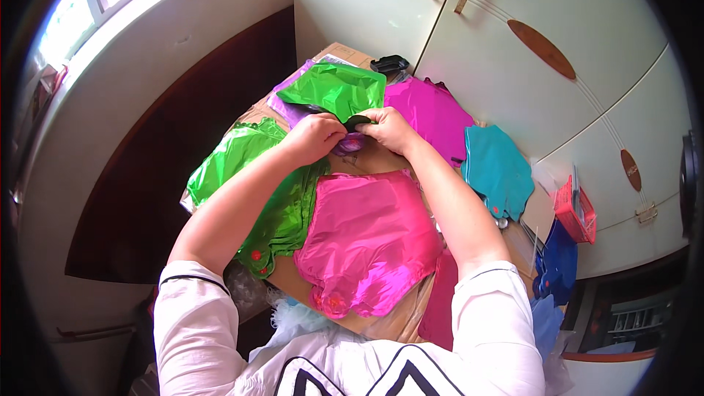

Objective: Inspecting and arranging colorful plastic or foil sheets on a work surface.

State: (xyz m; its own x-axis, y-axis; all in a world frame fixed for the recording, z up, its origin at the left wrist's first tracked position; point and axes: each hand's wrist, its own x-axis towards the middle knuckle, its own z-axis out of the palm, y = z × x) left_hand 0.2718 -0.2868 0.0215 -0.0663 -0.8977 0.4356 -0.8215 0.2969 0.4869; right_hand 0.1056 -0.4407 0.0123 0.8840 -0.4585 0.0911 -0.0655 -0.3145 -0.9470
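Both arms reach forward over a cardboard-covered surface. My right hand (386, 129) is closed in a pinch on a small dark strip (357, 122) at the near edge of a shiny green foil-like sheet (337, 88). Beside it, my left hand (320, 136) is closed with its fingertips at the same edge; what they pinch is hidden. A small purple piece with a pinkish spot (350, 145) shows just below the fingertips. Nearer to me lies a shiny pink foil-like piece (374, 235) with a red flower-like ornament at its lower left corner.
Other shiny pieces lie around: green (246, 154) at left, magenta (429, 114) and teal (499, 172) at right. A black object (389, 64) sits at the far edge. A red basket (576, 213) stands at the right. White cabinets (543, 0) and a wall bound the space.
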